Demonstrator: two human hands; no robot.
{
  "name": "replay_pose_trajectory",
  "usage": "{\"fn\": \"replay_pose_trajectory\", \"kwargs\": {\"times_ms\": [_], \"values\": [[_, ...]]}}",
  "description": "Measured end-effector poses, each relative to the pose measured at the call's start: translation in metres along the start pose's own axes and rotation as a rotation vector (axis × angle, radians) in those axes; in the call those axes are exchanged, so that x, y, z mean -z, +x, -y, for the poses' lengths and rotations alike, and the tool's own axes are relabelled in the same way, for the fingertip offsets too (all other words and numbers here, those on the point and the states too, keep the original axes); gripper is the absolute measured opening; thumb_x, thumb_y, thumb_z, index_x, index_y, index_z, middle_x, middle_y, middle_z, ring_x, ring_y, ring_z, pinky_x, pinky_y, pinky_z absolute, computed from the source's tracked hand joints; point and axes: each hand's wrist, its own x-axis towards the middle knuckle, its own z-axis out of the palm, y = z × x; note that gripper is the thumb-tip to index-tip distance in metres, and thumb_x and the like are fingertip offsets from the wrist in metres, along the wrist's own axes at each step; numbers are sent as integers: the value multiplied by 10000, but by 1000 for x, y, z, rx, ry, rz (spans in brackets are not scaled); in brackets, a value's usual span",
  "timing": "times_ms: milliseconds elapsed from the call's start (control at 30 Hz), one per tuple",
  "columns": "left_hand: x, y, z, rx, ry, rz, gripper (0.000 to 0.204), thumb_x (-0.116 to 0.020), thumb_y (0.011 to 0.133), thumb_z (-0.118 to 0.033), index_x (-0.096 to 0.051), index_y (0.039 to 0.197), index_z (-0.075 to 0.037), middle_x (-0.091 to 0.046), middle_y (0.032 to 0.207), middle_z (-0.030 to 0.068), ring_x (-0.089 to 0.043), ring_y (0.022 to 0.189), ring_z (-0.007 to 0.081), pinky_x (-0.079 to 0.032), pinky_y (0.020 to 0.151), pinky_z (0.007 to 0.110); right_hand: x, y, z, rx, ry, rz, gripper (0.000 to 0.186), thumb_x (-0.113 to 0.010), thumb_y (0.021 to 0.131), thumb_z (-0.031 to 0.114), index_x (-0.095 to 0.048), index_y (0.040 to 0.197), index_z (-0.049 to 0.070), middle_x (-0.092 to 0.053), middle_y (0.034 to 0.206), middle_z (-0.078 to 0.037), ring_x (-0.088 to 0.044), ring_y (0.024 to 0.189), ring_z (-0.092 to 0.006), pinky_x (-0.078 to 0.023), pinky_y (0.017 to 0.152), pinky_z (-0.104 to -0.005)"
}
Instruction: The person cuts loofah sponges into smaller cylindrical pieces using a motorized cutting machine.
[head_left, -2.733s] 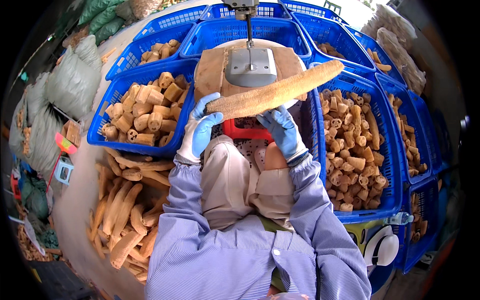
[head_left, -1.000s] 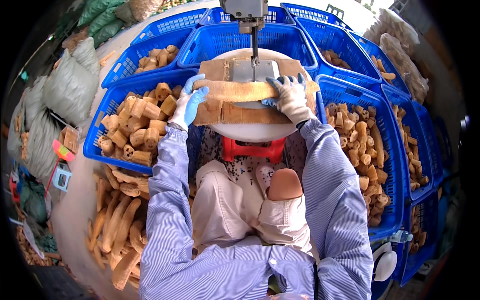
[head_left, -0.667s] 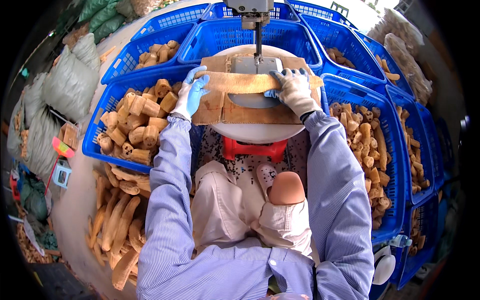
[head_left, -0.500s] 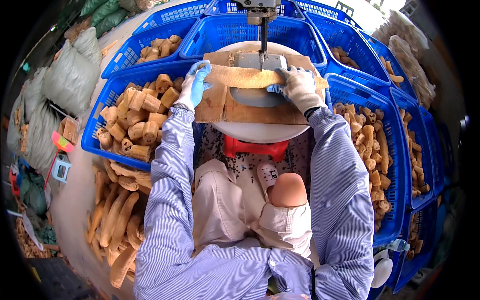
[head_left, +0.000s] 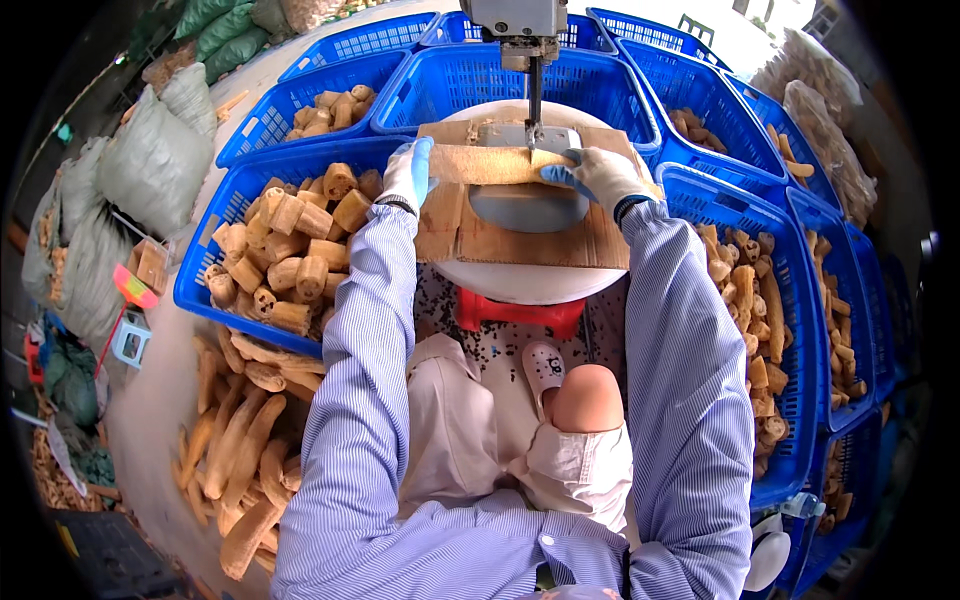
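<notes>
A long tan dried loofah lies crosswise on a cardboard sheet around a grey metal plate, against the narrow blade hanging from the machine head. My left hand, in a white glove with blue fingers, is closed on the loofah's left end. My right hand, gloved alike, grips it just right of the blade, its far end partly hidden by that hand. The cardboard rests on a white round top over a red plastic stool.
Blue baskets surround me, several holding cut loofah pieces. Long uncut loofahs lie heaped at lower left. Sacks stand along the left and back right, near a red-handled dustpan and a small blue stool.
The loofah, held raised and tilted earlier, has come down flat and level against the blade. In the latest frames both hands and the loofah sit slightly farther right, and the view has shifted a little.
</notes>
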Motion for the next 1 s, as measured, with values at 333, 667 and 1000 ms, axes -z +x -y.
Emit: {"fn": "replay_pose_trajectory", "kwargs": {"times_ms": [333,667,1000], "values": [[33,-36,33,-213,-337,113,372,-530,992,-329,-563,1306,-132,-580,1282,70,-590,1177,231,-502,963,414,5,-72,7,214,61,-234,723,-814,683,600,-655,1266,203,-656,1218,-81,-596,1194,-278,-415,1063,-428],[-16,-229,29,-707,-477,249,703,-537,961,-15,-216,1578,-119,-473,1442,131,-481,1286,201,-385,1104,342,5,-176,21,361,1457,-317,1083,-742,734,686,-365,1510,30,-554,1401,-147,-475,1340,-239,-305,1152,-395],[-58,-171,107,-444,562,326,654,-765,889,-253,-475,1456,-103,-640,1282,145,-606,1191,260,-502,976,391,1,-193,-5,243,1804,-330,642,-701,913,363,-511,1397,-14,-618,1286,-100,-576,1173,-180,-428,1052,-311]]}}
